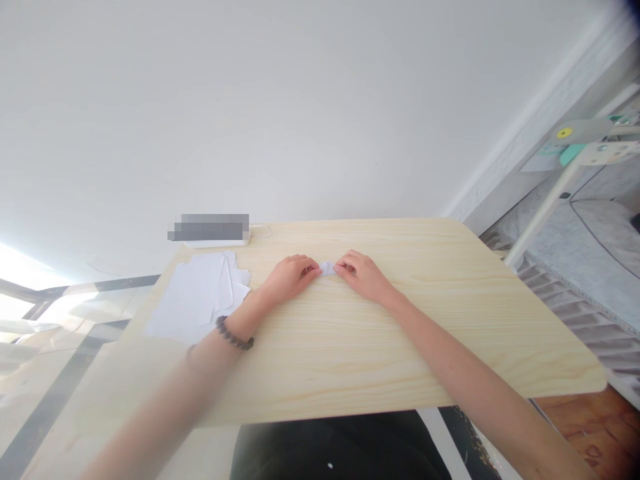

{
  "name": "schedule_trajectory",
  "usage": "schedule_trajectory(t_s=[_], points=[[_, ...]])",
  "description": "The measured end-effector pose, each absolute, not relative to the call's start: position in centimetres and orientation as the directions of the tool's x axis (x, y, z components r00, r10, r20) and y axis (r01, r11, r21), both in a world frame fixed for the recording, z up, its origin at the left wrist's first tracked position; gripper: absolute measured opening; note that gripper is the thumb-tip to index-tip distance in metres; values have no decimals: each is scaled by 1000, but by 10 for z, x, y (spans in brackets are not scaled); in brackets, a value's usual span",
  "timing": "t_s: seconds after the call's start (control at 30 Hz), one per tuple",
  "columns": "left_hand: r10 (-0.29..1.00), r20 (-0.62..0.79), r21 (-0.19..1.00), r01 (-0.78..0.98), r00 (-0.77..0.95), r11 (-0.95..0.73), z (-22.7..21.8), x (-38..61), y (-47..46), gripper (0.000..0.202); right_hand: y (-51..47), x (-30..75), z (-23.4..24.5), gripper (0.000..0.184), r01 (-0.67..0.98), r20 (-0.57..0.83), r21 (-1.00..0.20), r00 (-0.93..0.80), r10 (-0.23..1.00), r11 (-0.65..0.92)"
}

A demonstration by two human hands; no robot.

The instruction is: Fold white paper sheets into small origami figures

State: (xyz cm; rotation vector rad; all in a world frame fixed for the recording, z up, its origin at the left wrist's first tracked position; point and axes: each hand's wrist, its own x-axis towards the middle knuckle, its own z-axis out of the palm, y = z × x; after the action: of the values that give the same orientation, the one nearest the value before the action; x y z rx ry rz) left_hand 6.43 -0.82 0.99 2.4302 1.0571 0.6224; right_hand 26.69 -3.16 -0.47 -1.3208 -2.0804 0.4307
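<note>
A small piece of white paper (pixel 327 268), perhaps folded, is stretched between my two hands over the middle of the table. My left hand (pixel 294 275) pinches its left end between thumb and fingers. At the opposite end, the fingertips of my right hand (pixel 364 275) are closed on the paper too. Its fine shape is too small to make out. A dark beaded bracelet (pixel 234 335) circles my left wrist. Several loose sheets of white paper (pixel 193 290) lie overlapping to the left of my left hand, partly behind that forearm.
The pale wooden table (pixel 350 360) stands against a white wall (pixel 320 113). At its back left corner sits a white box-like object (pixel 217 243), its upper part blurred out, with a thin cable (pixel 263 230). A slanted white metal pole (pixel 545 207) rises beyond the right edge.
</note>
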Motion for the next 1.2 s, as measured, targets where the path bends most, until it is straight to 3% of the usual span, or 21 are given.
schedule_trajectory(t_s=[0.17, 0.33, 0.57, 1.03, 1.2], points=[[773, 218, 519, 600, 595, -609, 11, 66, -11, 25, -30, 265, -5, 16, 722, 323, -552, -276, 905, 417], [714, 257, 428, 586, 651, -688, 12, 66, -13, 28, -31, 266, -6, 13, 708, 308, -583, -261, 915, 398], [676, 309, 349, 582, 669, -735, 8, 64, -11, 27, -30, 266, -7, 24, 731, 320, -537, -284, 904, 420], [723, 353, 459, 564, 593, -687, 2, 64, -9, 19, -36, 268, -6, 13, 695, 357, -556, -296, 886, 456], [796, 312, 600, 543, 519, -588, 11, 66, -13, 26, -38, 265, -2, 12, 588, 520, -589, -249, 817, 554]])
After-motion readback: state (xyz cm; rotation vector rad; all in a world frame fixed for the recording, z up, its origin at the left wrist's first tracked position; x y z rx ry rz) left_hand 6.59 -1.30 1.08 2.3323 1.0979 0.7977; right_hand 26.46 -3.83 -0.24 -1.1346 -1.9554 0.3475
